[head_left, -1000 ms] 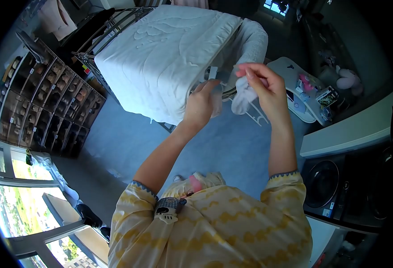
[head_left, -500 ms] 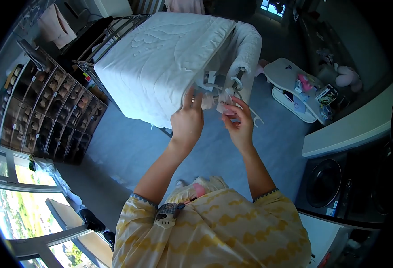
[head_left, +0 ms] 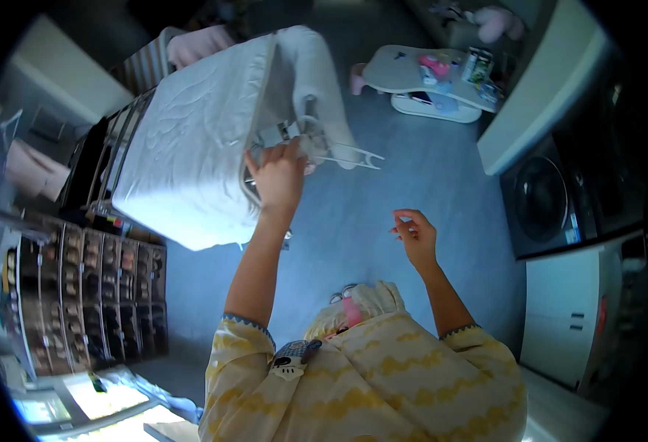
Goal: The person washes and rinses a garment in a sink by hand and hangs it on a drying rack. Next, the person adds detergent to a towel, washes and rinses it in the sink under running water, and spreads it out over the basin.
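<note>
My left hand (head_left: pixel 278 177) reaches to the end of the drying rack, beside the white quilt (head_left: pixel 191 132) draped over it. Its fingers overlap small pale items and white hangers (head_left: pixel 350 156); whether they grip anything is hidden. To the right, over the grey-blue floor, my right hand (head_left: pixel 416 237) hangs in the air, fingers loosely curled and apart, with nothing in it. A thick white textile (head_left: pixel 315 74) hangs on the rack just beyond the quilt's edge.
A white low table (head_left: pixel 412 74) holding pink items stands at the upper right. Shoe boxes (head_left: pixel 95 287) are stacked at the left. A black front-loading machine (head_left: pixel 541 199) and a white cabinet (head_left: pixel 560 313) are on the right. Pink cloth (head_left: pixel 199 46) hangs behind the rack.
My right hand has left the hangers and moved down and right, away from the rack, without the pale cloth it held. My left hand stays at the rack. The view has turned right.
</note>
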Demonstrator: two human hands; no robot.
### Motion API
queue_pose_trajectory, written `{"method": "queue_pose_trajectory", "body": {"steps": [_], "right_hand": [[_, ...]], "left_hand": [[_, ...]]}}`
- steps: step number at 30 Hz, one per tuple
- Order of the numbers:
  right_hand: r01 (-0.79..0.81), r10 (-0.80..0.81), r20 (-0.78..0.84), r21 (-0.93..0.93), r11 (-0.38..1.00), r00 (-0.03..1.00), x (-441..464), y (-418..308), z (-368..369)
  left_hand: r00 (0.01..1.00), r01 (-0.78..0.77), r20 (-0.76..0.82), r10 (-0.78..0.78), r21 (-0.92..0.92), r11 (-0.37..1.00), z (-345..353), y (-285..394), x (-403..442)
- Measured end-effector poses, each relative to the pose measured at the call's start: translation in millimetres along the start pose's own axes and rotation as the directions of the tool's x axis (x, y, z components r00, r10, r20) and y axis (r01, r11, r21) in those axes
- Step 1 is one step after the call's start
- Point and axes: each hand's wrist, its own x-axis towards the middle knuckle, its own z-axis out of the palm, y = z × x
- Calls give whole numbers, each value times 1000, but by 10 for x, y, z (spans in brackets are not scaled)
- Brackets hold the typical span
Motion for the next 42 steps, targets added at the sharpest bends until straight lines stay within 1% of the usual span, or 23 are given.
{"method": "queue_pose_trajectory", "body": {"steps": [2, 4, 5, 6, 7, 8, 9, 13, 15, 17, 19, 22, 24, 25, 26, 27, 28, 30, 33, 34, 36, 39, 42], "right_hand": [[-157, 146, -133, -76, 985, 980, -388, 278, -391], [-277, 238, -263, -123, 953, 935, -890, 404, -725], [-344, 286, -328, -134, 929, 900, -1165, 402, -857], [-419, 320, -408, -179, 890, 855, -1426, 360, -966], [-486, 349, -468, -211, 848, 812, -1642, 327, -1051], [-522, 360, -525, -197, 830, 771, -1875, 369, -1131], [-554, 364, -577, -190, 811, 731, -2029, 409, -1128], [-661, 385, -717, -140, 737, 581, -2845, 588, -1468], [-702, 398, -756, -112, 704, 519, -3217, 797, -1608], [-738, 434, -802, -12, 675, 411, -3574, 966, -1784], [-751, 459, -841, 101, 652, 286, -3894, 1051, -2059], [-791, 424, -888, 128, 599, 177, -4265, 1354, -2626], [-775, 394, -904, 129, 619, 164, -4401, 1579, -3103], [-768, 349, -918, 86, 634, 185, -4416, 1537, -3345], [-758, 310, -929, 51, 650, 204, -4389, 1437, -3593], [-742, 266, -939, 19, 671, 217, -4312, 1402, -3848], [-699, 251, -941, 23, 714, 225, -4303, 1472, -4104], [-609, 216, -951, 39, 792, 219, -4165, 1407, -4452], [-480, 250, -938, 109, 871, 239, -3918, 1388, -4973], [-438, 276, -930, 149, 887, 241, -3864, 1398, -5113], [-509, 255, -933, 95, 855, 254, -3704, 1376, -5393], [-478, 271, -942, 148, 866, 199, -3525, 1498, -5891], [-491, 200, -980, 165, 855, 20, -3418, 1667, -6475]], "left_hand": [[991, -69, -114, 75, 51, 996, 75, -37, 20], [972, -140, -209, 105, -162, 977, 150, -76, 100], [989, -102, -127, 71, -264, 959, 190, -66, 114], [995, -95, -52, 89, -111, 989, 126, 19, 76], [978, -148, -155, 141, -36, 988, 231, -25, 81], [985, -129, -127, 121, -55, 990, 260, -45, 81], [990, -41, -130, 49, 63, 997, 178, 6, 64], [995, -42, -86, 58, 181, 983, 86, 72, 29], [997, 15, 63, -34, 271, 963, 7, 167, 13], [962, 142, -271, -36, 385, 912, 156, 223, -73], [780, -34, -607, 151, 200, 979, 60, 535, -133], [829, -333, -507, 236, -108, 937, 255, 1301, -432], [939, -335, -87, 333, -10, 942, 578, 1933, -714], [929, -286, 214, 301, -101, 953, 757, 2297, -886], [841, -247, 388, 378, -346, 905, 850, 2697, -1055], [712, -233, 604, 360, -280, 931, 765, 3243, -1160], [598, -318, 652, 465, -339, 885, 740, 3690, -1229], [389, -503, 557, 734, -540, 675, 774, 4422, -1378], [199, -492, 455, 868, -719, 490, 666, 5392, -1436], [185, -482, 452, 873, -732, 481, 690, 5612, -1464], [151, -477, 424, 893, -760, 442, 812, 6104, -1408], [110, -475, 454, 884, -758, 448, 1120, 6745, -1256], [134, -457, 283, 950, -833, 313, 1630, 7493, -1017]]}}
